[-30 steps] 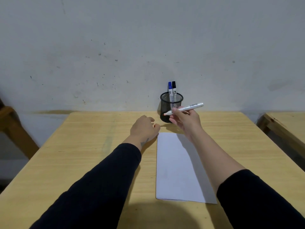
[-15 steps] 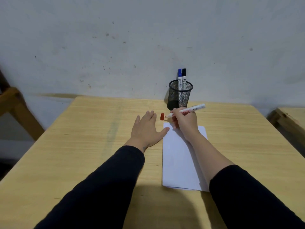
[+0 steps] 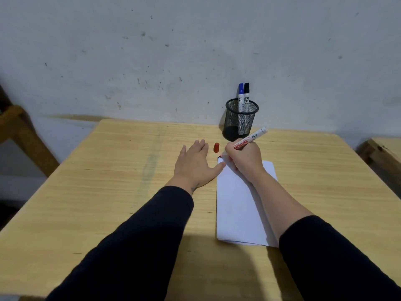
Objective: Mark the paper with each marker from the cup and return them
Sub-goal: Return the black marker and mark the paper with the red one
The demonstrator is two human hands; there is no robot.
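Note:
A white sheet of paper (image 3: 238,205) lies on the wooden table (image 3: 108,192). My right hand (image 3: 245,159) grips an uncapped red marker (image 3: 249,140), its tip down at the paper's far left corner. The marker's red cap (image 3: 216,147) stands on the table just beyond that corner. My left hand (image 3: 195,165) lies flat and open on the table beside the paper, thumb touching its left edge. A black mesh cup (image 3: 239,120) stands behind my right hand, holding a blue marker (image 3: 240,96) and a black marker (image 3: 246,96).
A grey wall rises right behind the table's far edge. A wooden frame (image 3: 19,135) stands off the left side. Another wooden table's corner (image 3: 384,151) shows at the right.
My left hand set the red cap on the table and went flat beside the paper. My right hand lowered the marker's tip to the paper's far corner.

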